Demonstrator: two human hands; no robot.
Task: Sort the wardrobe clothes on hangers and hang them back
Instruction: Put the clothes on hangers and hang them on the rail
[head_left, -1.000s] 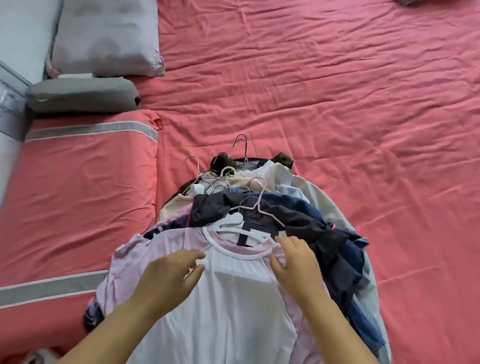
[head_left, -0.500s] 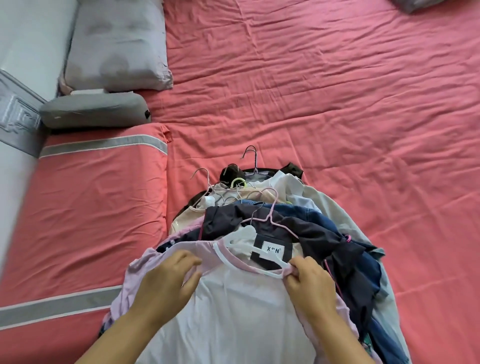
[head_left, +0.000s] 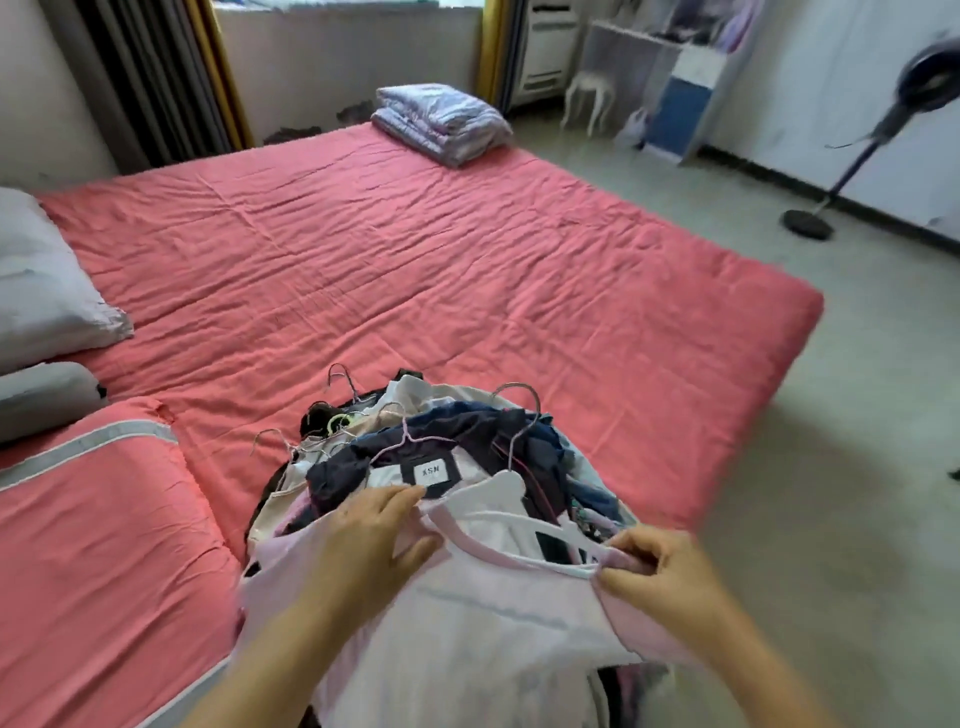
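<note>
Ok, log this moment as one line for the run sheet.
stage: sorting pile on bed | left hand: holds pink-white shirt by the neckline | right hand: pinches shirt's shoulder | white hanger: inside collar

We see two bare forearms, the left hand (head_left: 363, 540) and the right hand (head_left: 662, 574); no sleeves, rings or watch show.
</note>
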